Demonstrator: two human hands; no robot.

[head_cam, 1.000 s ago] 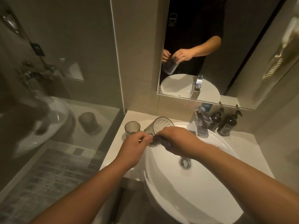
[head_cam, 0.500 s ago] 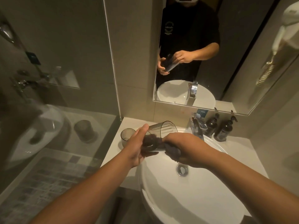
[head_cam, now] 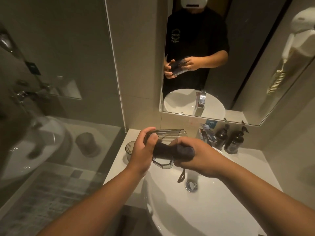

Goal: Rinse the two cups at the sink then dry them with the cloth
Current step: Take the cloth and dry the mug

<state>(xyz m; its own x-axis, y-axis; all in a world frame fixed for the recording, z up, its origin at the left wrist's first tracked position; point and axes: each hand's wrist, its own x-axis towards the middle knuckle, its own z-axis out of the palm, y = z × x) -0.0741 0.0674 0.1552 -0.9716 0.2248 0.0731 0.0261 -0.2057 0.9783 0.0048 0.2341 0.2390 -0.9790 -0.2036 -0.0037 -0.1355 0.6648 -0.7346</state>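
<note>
Since the earlier frame, the held cup (head_cam: pixel 166 136) is being seen raised and turned further onto its side, and the left hand (head_cam: pixel 144 147) is being seen moved up around its base end, at 9 o'clock of the cup. The cup is being held above the far left rim of the sink (head_cam: pixel 221 210), its open mouth pointing toward 3 o'clock and its handle hanging at 6 o'clock. The left grip is being kept clenched around the cup, fingers over the top and the thumb pressing on the near wall. The dark cloth (head_cam: pixel 172 149) is being pressed against the cup's near side by the right hand (head_cam: pixel 199 155), whose grip is being closed around the bunched cloth at 3 o'clock of the left hand; a loop of the cloth is dangling toward the drain (head_cam: pixel 191 185). The second cup (head_cam: pixel 129 149) is being left standing upright on the white table (head_cam: pixel 117 167) at 9 o'clock of the sink, partly hidden behind the left hand. The tap (head_cam: pixel 207 136) and two dark pump bottles (head_cam: pixel 229 139) are standing at 1 o'clock of the hands, beneath the mirror (head_cam: pixel 247 82), in which the person's hands and the cup are being reflected.
</note>
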